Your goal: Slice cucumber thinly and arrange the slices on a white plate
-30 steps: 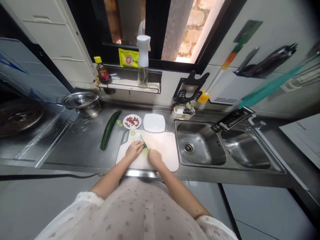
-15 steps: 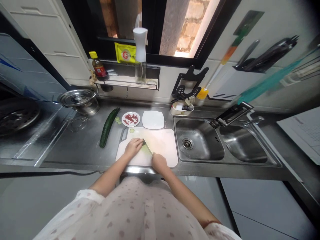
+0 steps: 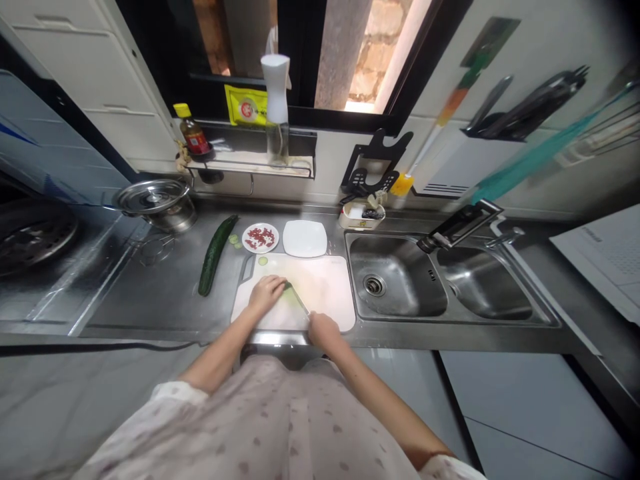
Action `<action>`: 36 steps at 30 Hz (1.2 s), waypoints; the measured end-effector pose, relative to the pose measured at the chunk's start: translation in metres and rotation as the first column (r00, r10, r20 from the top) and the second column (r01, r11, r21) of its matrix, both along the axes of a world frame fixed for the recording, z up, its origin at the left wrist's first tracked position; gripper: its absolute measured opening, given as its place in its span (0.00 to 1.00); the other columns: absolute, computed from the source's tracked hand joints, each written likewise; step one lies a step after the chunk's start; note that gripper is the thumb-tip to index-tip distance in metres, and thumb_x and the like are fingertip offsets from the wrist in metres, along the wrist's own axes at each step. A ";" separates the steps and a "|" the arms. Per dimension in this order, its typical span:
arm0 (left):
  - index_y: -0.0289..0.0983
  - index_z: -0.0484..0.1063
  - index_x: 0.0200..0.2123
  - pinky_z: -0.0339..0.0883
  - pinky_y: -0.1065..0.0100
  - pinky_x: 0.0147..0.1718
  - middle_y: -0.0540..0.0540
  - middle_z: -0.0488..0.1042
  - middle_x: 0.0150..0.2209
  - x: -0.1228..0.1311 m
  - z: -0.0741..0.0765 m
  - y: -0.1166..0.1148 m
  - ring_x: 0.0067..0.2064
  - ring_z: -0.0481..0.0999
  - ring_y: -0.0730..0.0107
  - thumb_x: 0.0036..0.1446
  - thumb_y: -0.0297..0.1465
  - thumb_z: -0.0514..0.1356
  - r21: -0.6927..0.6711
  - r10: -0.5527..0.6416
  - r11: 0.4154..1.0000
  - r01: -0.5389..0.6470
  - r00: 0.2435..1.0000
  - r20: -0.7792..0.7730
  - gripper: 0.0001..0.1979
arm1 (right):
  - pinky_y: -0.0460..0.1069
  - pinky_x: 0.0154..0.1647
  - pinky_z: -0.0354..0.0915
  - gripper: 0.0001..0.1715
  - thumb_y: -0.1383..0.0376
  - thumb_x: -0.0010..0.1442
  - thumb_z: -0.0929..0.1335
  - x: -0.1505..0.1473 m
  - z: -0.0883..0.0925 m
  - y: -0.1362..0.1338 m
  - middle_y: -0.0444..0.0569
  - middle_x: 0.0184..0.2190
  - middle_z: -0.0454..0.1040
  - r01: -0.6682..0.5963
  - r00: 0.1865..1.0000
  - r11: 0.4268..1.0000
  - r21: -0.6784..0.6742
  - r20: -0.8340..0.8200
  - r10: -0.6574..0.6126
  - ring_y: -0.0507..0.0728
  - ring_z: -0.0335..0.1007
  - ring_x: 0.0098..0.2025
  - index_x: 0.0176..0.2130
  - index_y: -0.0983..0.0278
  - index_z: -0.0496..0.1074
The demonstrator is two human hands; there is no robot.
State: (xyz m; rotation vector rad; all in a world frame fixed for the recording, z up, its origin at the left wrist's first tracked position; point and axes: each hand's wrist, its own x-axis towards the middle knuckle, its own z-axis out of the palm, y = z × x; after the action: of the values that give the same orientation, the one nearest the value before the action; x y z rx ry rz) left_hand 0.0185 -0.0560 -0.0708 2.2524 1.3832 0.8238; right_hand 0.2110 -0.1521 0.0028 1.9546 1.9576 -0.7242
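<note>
My right hand (image 3: pixel 323 331) is wrapped round the handle of a knife (image 3: pixel 300 303), its blade pointing up and left over the white cutting board (image 3: pixel 333 293). Just left of the blade, the bent fingers of my left hand (image 3: pixel 267 295) press down on a piece of cucumber (image 3: pixel 287 285); most of it is hidden by the fingers and blade. A pale green patch shows on the board by the blade. One cucumber slice (image 3: pixel 263 261) lies near the board's upper left corner. A whole cucumber (image 3: pixel 216 257) rests on the steel counter to the left.
Behind the board stand a plate of chopped red pieces (image 3: pixel 271 247) and a white square plate (image 3: pixel 305 239). Several cucumber slices (image 3: pixel 234 239) lie by the whole cucumber. A lidded pot (image 3: pixel 170 210) is at the back left; a double sink (image 3: pixel 400 307) adjoins the board's right side.
My right hand and the knife have shifted slightly right and down, towards me. My left hand stays at nearly the same spot on the cucumber piece.
</note>
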 end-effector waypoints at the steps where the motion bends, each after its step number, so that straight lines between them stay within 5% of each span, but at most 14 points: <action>1: 0.41 0.75 0.44 0.66 0.64 0.46 0.45 0.76 0.41 0.000 0.001 0.000 0.44 0.73 0.65 0.62 0.33 0.54 -0.004 0.004 1.000 -0.004 1.000 -0.003 0.12 | 0.48 0.37 0.63 0.14 0.73 0.60 0.60 0.001 0.000 -0.001 0.59 0.40 0.76 -0.004 1.000 1.000 -0.003 0.001 0.004 0.60 0.74 0.44 0.45 0.69 0.70; 15: 0.41 0.76 0.46 0.66 0.63 0.48 0.44 0.77 0.42 -0.001 0.004 0.002 0.46 0.73 0.64 0.63 0.37 0.52 -0.051 0.109 0.993 -0.109 0.994 0.016 0.15 | 0.49 0.37 0.59 0.18 0.70 0.64 0.57 0.025 0.020 0.000 0.56 0.37 0.75 -0.011 0.990 0.999 0.040 0.138 0.006 0.59 0.73 0.42 0.49 0.62 0.68; 23: 0.39 0.76 0.46 0.66 0.59 0.50 0.43 0.77 0.44 -0.008 0.015 0.011 0.47 0.74 0.61 0.63 0.38 0.51 -0.088 0.275 0.961 -0.263 0.944 0.184 0.17 | 0.50 0.40 0.54 0.19 0.69 0.65 0.58 0.028 0.019 0.010 0.56 0.39 0.74 -0.088 0.984 0.961 0.263 0.172 0.043 0.59 0.68 0.42 0.54 0.63 0.66; 30: 0.40 0.77 0.45 0.67 0.63 0.47 0.44 0.77 0.43 0.001 0.051 0.012 0.45 0.74 0.62 0.58 0.44 0.57 -0.201 -0.138 0.966 0.161 0.982 0.126 0.19 | 0.51 0.41 0.51 0.22 0.67 0.66 0.57 0.029 0.012 0.012 0.57 0.37 0.72 -0.135 0.986 0.918 0.372 0.139 0.089 0.60 0.64 0.40 0.57 0.64 0.64; 36: 0.41 0.79 0.38 0.66 0.67 0.42 0.45 0.77 0.39 0.015 0.065 0.007 0.41 0.74 0.63 0.53 0.45 0.61 -0.264 -0.266 0.924 0.277 0.961 0.080 0.16 | 0.51 0.41 0.49 0.22 0.66 0.66 0.57 0.028 0.012 0.014 0.56 0.36 0.71 -0.176 0.981 0.909 0.379 0.138 0.132 0.59 0.62 0.41 0.58 0.63 0.64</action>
State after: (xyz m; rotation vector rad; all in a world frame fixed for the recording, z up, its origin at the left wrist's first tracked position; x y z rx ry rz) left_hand 0.0330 -0.0486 -0.0054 2.1319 1.0579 0.5467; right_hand 0.2388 -0.1385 0.0152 1.9623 2.2909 -0.1867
